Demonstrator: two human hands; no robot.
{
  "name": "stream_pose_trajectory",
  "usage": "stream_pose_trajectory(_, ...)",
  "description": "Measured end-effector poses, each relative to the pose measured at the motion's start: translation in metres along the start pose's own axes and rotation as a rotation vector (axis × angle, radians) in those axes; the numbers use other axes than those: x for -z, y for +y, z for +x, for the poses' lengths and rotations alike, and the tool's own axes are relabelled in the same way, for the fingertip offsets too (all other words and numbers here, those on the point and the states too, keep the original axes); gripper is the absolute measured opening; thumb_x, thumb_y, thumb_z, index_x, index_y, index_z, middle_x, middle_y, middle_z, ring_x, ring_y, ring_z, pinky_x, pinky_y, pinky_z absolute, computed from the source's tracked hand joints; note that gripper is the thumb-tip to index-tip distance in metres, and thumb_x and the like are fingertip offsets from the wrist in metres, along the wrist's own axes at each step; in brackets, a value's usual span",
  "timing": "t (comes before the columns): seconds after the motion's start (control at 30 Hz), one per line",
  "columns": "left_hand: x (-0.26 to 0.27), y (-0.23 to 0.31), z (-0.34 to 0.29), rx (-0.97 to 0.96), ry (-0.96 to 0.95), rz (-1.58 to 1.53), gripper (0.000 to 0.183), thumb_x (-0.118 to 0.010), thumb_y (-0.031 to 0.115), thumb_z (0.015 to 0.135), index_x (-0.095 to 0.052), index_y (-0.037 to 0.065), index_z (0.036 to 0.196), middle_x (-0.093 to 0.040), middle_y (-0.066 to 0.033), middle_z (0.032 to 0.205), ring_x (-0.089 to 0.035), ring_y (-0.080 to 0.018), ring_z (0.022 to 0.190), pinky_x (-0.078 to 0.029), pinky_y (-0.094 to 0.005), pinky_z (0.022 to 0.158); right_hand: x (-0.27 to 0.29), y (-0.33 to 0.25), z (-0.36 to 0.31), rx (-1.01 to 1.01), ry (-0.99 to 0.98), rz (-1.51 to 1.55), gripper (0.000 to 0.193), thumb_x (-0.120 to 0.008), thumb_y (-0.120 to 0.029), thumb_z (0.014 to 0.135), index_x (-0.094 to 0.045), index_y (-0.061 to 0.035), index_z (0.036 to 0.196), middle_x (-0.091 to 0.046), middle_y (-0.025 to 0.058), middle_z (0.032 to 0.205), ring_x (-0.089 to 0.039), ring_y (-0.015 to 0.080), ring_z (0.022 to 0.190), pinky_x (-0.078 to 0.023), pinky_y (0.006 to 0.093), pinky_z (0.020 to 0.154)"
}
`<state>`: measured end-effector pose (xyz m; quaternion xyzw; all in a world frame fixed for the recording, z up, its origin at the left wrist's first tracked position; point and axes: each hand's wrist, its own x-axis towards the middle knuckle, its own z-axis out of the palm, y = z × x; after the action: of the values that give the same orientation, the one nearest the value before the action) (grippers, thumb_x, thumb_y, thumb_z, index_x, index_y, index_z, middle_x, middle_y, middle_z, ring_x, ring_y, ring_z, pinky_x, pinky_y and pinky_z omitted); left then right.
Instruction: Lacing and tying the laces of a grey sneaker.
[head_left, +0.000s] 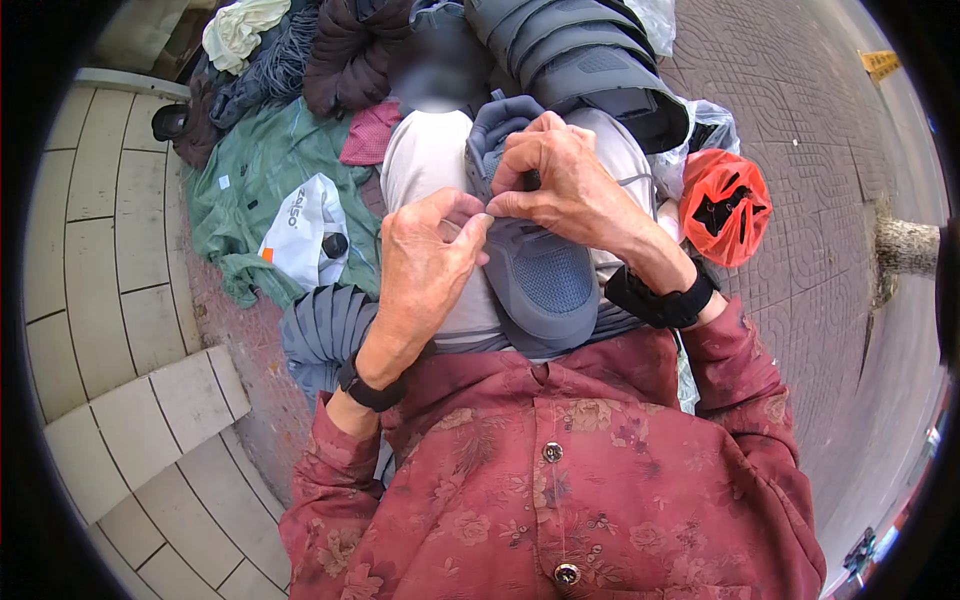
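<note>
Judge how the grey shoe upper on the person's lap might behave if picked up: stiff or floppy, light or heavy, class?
The grey shoe upper would probably flex, since its mesh panel looks like fabric. It seems likely light for its size, as no thick sole shows. Its broad, rounded toe suggests it would slide rather than roll.

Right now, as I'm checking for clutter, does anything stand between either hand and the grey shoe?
Nothing visible does. The right hand is over the shoe, and the left hand is at its left side. The grey stack lies beyond, and the red bag off to the right.
</note>
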<state>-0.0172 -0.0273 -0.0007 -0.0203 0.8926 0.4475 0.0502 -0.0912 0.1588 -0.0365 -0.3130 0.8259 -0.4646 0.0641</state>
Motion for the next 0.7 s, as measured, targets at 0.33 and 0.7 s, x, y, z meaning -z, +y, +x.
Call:
stream_pose_trajectory(0.33,-0.005,-0.005,-0.003,0.113,0.052,-0.175,0.012,-0.072,0.006,0.089,-0.072,-0.005,0.092,-0.074,-0.0097,0.075,-0.073,-0.0144,0.064,-0.056,-0.0241,0.058,0.006,0.010,0.001,0.043,-0.036,0.043,0.009,-0.077,-0.020,0.079,-0.076,-0.0121,0.084,-0.067,0.0001,0.084,-0.055,0.0203,0.099,-0.031,0.0433,0.098)
stream_pose_trajectory(0.7,-0.010,-0.007,-0.003,0.099,0.147,-0.116,0.010,-0.074,0.005,0.085,-0.071,-0.004,0.085,-0.072,-0.0097,0.068,-0.070,-0.0136,0.058,-0.053,-0.0254,0.055,0.006,0.011,-0.001,0.075,-0.018,0.039,0.007,-0.074,-0.011,0.076,-0.075,-0.0124,0.082,-0.067,-0.0022,0.085,-0.055,0.0199,0.101,-0.032,0.0432,0.098)
